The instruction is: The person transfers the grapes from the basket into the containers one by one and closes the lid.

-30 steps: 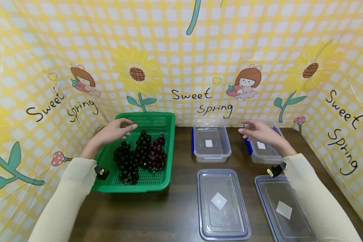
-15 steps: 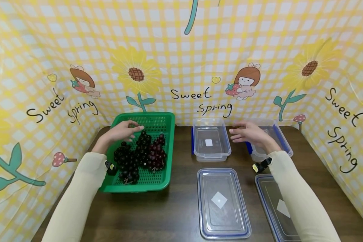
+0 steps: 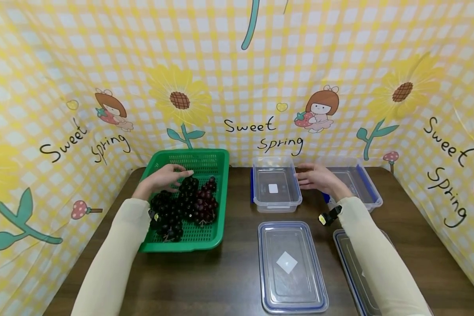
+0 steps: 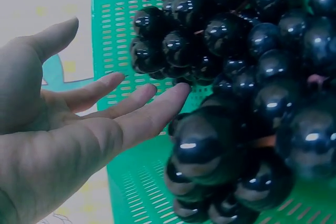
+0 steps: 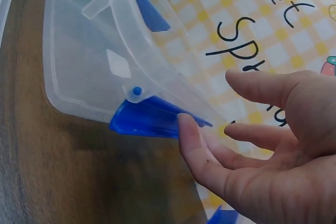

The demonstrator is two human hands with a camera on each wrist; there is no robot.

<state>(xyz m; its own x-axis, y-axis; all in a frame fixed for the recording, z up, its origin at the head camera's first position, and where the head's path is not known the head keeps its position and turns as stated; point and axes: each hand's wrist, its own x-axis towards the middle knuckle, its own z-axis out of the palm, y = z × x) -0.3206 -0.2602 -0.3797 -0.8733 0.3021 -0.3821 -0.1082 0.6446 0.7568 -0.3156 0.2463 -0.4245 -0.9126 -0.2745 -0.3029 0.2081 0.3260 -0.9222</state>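
Observation:
Over the green basket [image 3: 217,240] my left hand [image 3: 166,176] reaches toward the dark grapes [image 3: 167,211]. Its fingers are spread and its fingertips come right up beside the bunches [image 4: 210,145] in the left wrist view. A redder bunch of grapes [image 3: 206,202] lies at the right inside the basket. My right hand [image 3: 320,179] is at the right side of the left clear container [image 3: 274,205], fingers loosely extended. In the right wrist view a fingertip meets the blue side latch [image 5: 157,119] of that container. Neither hand grips anything.
A second clear container [image 3: 363,184] with blue latches stands behind my right wrist. Two clear lids lie nearer on the brown table [image 3: 229,281]: the left lid [image 3: 292,281], and the right lid [image 3: 351,259] partly under my right sleeve. A checked cloth [image 3: 237,79] encloses the table.
My left hand has moved right and down, farther over the grapes. My right hand has moved left from the right container to the side of the left one.

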